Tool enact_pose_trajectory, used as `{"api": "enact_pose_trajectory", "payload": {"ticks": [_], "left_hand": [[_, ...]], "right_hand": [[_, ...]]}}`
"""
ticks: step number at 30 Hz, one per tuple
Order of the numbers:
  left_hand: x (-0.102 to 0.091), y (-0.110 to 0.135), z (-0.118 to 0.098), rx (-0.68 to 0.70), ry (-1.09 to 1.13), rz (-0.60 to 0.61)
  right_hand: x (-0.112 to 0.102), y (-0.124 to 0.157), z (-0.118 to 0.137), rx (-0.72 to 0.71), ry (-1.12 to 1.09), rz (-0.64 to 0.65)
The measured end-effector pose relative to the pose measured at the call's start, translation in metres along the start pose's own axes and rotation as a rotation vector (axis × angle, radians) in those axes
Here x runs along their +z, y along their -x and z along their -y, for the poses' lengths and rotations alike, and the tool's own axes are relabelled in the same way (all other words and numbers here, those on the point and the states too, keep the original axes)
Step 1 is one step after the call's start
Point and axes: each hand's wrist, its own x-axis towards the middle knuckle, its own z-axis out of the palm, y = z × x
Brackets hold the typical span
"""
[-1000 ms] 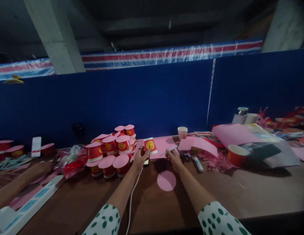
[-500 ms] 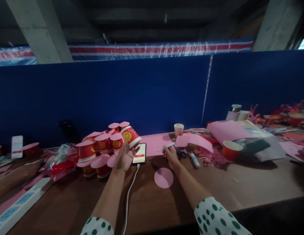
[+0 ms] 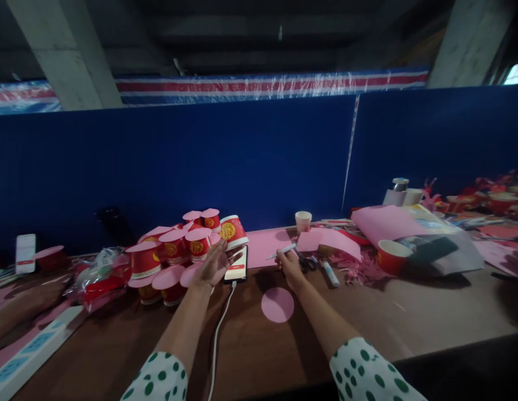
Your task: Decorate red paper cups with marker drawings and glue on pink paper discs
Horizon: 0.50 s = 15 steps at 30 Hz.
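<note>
My left hand (image 3: 216, 264) is open, palm up with fingers spread, just in front of an upturned red paper bowl (image 3: 233, 229) with a gold emblem and white rim. Whether a fingertip still touches the bowl, I cannot tell. Several more red bowls topped with pink paper discs are piled to the left, one of them a capped bowl (image 3: 145, 259). In my right hand (image 3: 290, 266) is a white pen (image 3: 281, 252), held over a pink paper sheet (image 3: 267, 245). A pink paper disc (image 3: 278, 304) lies on the table below it.
A charging phone (image 3: 237, 266) lies between my hands. Right of my right hand are scissors (image 3: 309, 263), a glue tube (image 3: 330, 274), a paper cup (image 3: 303, 221) and pink scraps. A power strip (image 3: 37, 348) and another person's arm (image 3: 29, 303) are at left.
The upturned bowl has gone from tilted in my left hand to more upright, a little farther back. My left fingers have come off it. My right hand still holds the pen.
</note>
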Motion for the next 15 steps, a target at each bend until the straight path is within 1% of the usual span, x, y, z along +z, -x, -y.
{"api": "enact_pose_trajectory", "payload": {"ticks": [5,15], "left_hand": [[-0.002,0.0,0.004,0.011,0.009,-0.017],[-0.009,0.001,0.017,0.048,0.113,-0.058]], "right_hand": [[0.0,0.0,0.0,0.011,0.001,-0.001],[0.0,-0.001,-0.002,0.018,0.01,-0.007]]}}
